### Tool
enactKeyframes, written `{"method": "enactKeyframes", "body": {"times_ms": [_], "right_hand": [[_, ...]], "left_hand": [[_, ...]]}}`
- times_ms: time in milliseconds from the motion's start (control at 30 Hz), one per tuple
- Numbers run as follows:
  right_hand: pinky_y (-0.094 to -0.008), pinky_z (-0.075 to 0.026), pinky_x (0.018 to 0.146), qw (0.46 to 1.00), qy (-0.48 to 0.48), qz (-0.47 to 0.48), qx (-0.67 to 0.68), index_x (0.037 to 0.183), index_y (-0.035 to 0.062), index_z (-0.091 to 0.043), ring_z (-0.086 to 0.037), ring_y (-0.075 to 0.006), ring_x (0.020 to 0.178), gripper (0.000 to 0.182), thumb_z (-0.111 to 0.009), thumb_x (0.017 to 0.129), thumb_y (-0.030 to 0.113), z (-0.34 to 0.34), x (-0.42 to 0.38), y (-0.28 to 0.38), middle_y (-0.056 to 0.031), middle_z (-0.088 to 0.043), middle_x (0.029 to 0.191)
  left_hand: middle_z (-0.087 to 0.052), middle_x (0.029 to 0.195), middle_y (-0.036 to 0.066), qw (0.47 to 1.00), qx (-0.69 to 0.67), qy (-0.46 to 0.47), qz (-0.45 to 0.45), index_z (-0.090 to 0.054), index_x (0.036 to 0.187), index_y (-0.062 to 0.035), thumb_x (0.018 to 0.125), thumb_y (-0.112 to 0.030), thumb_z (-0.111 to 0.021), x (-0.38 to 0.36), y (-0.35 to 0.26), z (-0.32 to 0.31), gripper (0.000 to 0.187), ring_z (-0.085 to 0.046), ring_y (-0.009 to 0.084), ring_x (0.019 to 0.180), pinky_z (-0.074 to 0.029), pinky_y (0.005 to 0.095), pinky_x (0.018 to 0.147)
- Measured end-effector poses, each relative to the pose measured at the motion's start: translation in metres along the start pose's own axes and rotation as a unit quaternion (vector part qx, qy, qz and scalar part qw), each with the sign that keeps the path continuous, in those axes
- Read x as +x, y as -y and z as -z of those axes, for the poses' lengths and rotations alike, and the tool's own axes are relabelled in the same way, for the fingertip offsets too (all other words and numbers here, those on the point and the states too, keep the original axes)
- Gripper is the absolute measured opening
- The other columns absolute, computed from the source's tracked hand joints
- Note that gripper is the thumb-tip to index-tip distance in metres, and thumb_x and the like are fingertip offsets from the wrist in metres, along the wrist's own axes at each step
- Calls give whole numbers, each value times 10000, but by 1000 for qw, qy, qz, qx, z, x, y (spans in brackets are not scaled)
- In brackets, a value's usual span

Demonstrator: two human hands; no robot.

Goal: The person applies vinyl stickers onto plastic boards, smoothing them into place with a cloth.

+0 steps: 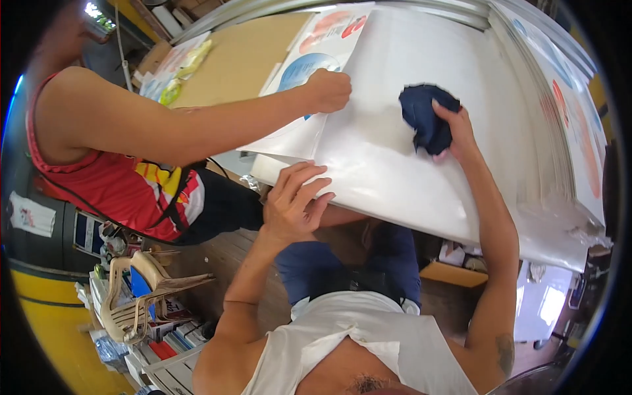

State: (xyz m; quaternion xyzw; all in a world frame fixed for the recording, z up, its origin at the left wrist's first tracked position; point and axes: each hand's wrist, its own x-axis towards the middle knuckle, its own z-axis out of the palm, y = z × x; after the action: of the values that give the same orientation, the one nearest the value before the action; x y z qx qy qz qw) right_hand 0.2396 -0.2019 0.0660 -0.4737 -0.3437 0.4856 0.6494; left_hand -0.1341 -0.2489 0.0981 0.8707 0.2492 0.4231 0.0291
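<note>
Your right hand (461,135) grips the dark cloth (421,108), left hand (289,203) loosely spread by the counter (388,168); keep that cloth bunched.

No words can be read: the print on the white sheet (308,66) and the panel (582,131) at far right is too blurred.

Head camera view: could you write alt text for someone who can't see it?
A person's right hand holds a bunched dark blue cloth at a glossy white surface, their left hand at its near edge. On the left, a co-worker in a red sleeveless top has a closed hand by a printed sheet.
</note>
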Motion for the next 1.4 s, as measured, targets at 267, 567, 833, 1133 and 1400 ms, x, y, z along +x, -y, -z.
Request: {"method": "enactKeyframes", "body": {"times_ms": [267, 567, 833, 1133, 1400], "right_hand": [[-306, -532, 886, 981, -138, 60, -120, 1208, -62, -653, -687, -201, 957, 443, -762, 903, 240, 36, 15, 10, -122, -718, 1097], [-313, -556, 827, 988, -102, 38, -108, 1197, -55, -655, -694, -192, 928, 463, -769, 899, 281, 53, 14, 2, -121, -720, 1074], [-313, -548, 845, 986, -111, 78, -94, 1199, -44, -659, -688, -197, 944, 457, -773, 898, 280, 55, 14, -3, -106, -720, 1086], [-311, -541, 816, 915, -80, 264, -294, 1187, -25, -647, -674, -168, 878, 411, -764, 884, 227, 36, 11, -8, -81, -727, 997], [-375, -513, 682, 700, 91, 402, -583, 1129, 146, -660, -604, -272, 886, 558, -760, 609, -32, -24, -92, -8, -55, -592, 949]], "left_hand": [[-685, 1149, 148, 994, -48, 72, 71, -679, 1073, -26, 846, -26, -713, 18, 39, 4, 229, -640, 348, 1098, -518, 421, 941], [-577, 1397, 141, 958, 58, 273, 63, -590, 1353, -124, 1019, -259, -571, 78, 129, -43, 361, -550, 327, 1283, -465, 415, 1044], [-222, 1683, 76, 907, 195, 367, 66, -302, 1593, -341, 1054, -548, -332, 72, 134, -147, 579, -191, 358, 1545, -184, 679, 1174], [-211, 1684, 92, 927, 158, 335, 50, -297, 1596, -348, 1034, -609, -320, 74, 99, -180, 620, -141, 359, 1557, -78, 696, 1189], [-226, 1682, 52, 935, 179, 304, -34, -307, 1592, -338, 1048, -559, -371, 54, 94, -161, 591, -179, 328, 1551, -142, 684, 1184]]}}
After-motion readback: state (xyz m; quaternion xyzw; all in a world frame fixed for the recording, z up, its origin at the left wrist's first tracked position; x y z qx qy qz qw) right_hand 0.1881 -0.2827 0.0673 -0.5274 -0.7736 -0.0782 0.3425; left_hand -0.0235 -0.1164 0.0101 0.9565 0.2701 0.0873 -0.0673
